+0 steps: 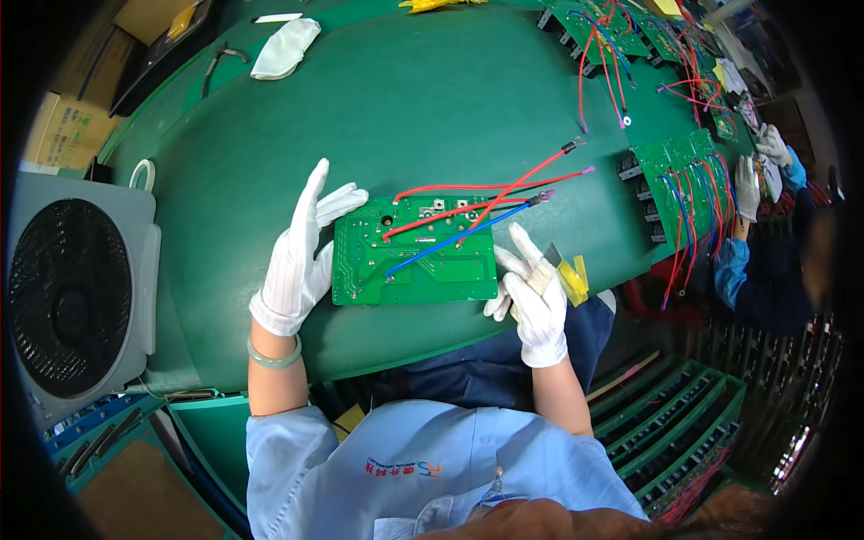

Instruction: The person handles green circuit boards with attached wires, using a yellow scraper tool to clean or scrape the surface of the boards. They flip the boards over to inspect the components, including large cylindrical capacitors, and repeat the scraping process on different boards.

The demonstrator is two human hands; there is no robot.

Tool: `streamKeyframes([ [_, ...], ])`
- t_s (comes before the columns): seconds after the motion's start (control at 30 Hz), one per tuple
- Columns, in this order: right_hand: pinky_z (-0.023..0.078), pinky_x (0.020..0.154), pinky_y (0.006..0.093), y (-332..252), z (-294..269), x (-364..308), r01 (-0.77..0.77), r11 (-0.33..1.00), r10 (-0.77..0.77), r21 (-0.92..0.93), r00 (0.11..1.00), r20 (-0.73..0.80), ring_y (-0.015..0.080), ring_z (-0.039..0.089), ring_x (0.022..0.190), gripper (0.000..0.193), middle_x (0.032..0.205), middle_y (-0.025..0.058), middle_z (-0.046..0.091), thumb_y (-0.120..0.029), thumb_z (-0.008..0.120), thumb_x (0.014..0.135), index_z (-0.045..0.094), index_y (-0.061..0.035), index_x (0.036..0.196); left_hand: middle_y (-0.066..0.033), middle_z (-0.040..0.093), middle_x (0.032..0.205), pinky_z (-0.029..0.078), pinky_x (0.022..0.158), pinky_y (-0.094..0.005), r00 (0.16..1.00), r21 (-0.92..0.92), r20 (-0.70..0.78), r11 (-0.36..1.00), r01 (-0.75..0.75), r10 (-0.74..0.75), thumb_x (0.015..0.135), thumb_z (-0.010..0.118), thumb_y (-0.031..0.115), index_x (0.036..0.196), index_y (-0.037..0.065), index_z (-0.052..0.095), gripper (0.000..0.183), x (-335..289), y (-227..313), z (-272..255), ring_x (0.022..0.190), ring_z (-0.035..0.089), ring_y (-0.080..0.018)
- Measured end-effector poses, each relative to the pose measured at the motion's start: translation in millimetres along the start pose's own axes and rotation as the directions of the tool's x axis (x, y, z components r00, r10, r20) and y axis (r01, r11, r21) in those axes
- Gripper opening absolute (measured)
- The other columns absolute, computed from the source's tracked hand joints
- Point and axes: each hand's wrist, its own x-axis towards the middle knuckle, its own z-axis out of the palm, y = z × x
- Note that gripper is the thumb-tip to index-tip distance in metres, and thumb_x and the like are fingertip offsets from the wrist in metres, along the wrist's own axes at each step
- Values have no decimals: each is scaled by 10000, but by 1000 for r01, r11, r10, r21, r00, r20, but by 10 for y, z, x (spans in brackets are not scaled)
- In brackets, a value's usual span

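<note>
A green circuit board (423,270) lies at the near side of the green table, solder side up. Red wires (486,187) and a blue wire (459,239) run from it toward the upper right, some tipped with metal lugs. At the board's left edge is my left hand (301,252), white-gloved, fingers stretched and apart, partly hidden by the board. My right hand (537,297), also gloved, is beside the right edge with fingers spread and slightly bent. Yellow tape (573,279) shows just right of it; whether the hand touches the tape, I cannot tell.
A fan (76,288) in a grey housing stands at the left. Toward the back are a white glove (285,49) and pliers (220,67). More wired boards (679,180) lie at the right, near another person's gloved hands (747,187). Slotted green racks (675,423) stand below.
</note>
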Motion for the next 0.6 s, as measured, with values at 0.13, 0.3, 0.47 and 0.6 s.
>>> streamKeyframes([
  [0.13, 509, 564, 200, -7, -1, -1, -18, 1000, 18, 0, 1000, 2, 155, 668, 697, 608, 1393, 244, 561, -55, 472, 993, 235, 71, 1539, -184, 665, 1260, 467, 1055, -390, 1000, 11, 10, 1000, 2, -2, 928, 617, 20, 1558, -7, 191, 761, 3, 34, -25, 1257, 596, -346],
  [0.3, 508, 564, 196, -20, -23, 8, -13, 1000, 13, -7, 1000, 12, 151, 668, 695, 626, 1392, 238, 565, -52, 475, 989, 216, 60, 1548, -186, 661, 1268, 465, 1058, -391, 1000, 17, 8, 1000, -12, 12, 941, 610, 48, 1560, -3, 190, 750, 2, 28, 1, 1266, 588, -348],
  [0.47, 509, 554, 195, -10, 15, -2, 28, 1000, -28, 6, 999, -28, 148, 668, 678, 649, 1374, 234, 581, -80, 492, 982, 210, 58, 1550, -189, 660, 1269, 461, 1064, -392, 999, -40, 4, 998, 38, -38, 924, 578, -10, 1559, 2, 201, 739, -22, 36, 43, 1270, 582, -359],
  [0.6, 514, 537, 204, 20, 7, 6, 54, 996, -52, 65, 998, -29, 157, 667, 625, 688, 1383, 254, 566, -75, 483, 973, 152, 41, 1565, -193, 662, 1260, 466, 1064, -385, 999, -61, -12, 997, 37, -38, 871, 531, -97, 1552, 0, 223, 754, -60, 67, 56, 1260, 589, -349],
])
